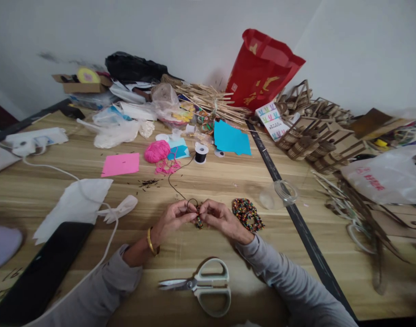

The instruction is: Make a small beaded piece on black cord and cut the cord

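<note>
Over the middle of the table, my left hand (175,218) and my right hand (220,217) meet fingertip to fingertip. Both are closed in a pinch at a small cluster of colourful beads (199,222) with thin black cord. The cord (174,187) makes a loop above my fingers and runs back to a spool of black cord (200,154). Fingertips partly hide the cluster, so its exact shape does not show. Just right of my right hand lies a coiled string of colourful beads (248,214). Scissors (204,285) with pale handles rest in front of me, blades pointing left.
Pink yarn (157,151), pink paper (121,164) and blue paper (231,137) lie behind my hands. At left are a black phone-like slab (41,272) and a white cable (114,227). Clear rings (285,193) and small woven baskets (303,143) sit right; a red bag (262,72) stands behind.
</note>
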`<state>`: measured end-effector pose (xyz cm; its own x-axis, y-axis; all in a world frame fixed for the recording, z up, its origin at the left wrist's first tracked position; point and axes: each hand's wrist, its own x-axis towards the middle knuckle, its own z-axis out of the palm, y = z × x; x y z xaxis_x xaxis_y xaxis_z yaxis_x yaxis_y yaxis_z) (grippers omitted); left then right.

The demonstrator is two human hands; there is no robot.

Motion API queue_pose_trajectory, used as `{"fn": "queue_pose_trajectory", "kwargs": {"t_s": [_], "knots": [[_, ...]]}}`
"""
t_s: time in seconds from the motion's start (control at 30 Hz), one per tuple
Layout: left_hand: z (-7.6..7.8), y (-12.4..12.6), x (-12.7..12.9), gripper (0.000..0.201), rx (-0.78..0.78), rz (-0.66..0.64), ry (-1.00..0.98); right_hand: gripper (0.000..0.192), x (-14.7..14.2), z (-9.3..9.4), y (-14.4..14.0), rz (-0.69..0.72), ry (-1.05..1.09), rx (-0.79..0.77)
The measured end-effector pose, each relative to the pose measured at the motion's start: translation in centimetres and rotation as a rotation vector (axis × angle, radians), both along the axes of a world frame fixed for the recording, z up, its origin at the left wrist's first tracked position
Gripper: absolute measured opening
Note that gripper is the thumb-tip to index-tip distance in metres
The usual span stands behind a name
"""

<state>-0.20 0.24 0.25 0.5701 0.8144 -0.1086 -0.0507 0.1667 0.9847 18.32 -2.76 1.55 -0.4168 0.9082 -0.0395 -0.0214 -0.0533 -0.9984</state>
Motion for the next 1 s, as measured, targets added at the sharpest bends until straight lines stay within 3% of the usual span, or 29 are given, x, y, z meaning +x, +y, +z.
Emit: {"fn": "queue_pose_trajectory", "kwargs": {"t_s": [0.23, 0.43, 0.73, 1.0], "knots": [[-0.3, 0.1, 0.1, 0.026, 0.058, -0.073, -0.016, 0.033, -0.4, 0.8, -0.4, -0.010, -0.075, 0.046], [0.1, 0.1, -0.1, 0.016, 0.297, -0.052, 0.110, 0.031, -0.6, 1.0, -0.4, -0.051, -0.108, 0.115], [-0.6, 0.0, -0.2, 0.018, 0.156, -0.130, 0.093, 0.031, -0.6, 0.8, -0.4, -0.052, -0.090, 0.075], [-0.9, 0.2, -0.3, 0.018, 0.104, -0.154, 0.019, 0.031, -0.9, -0.3, -0.4, -0.064, 0.043, -0.053]]}}
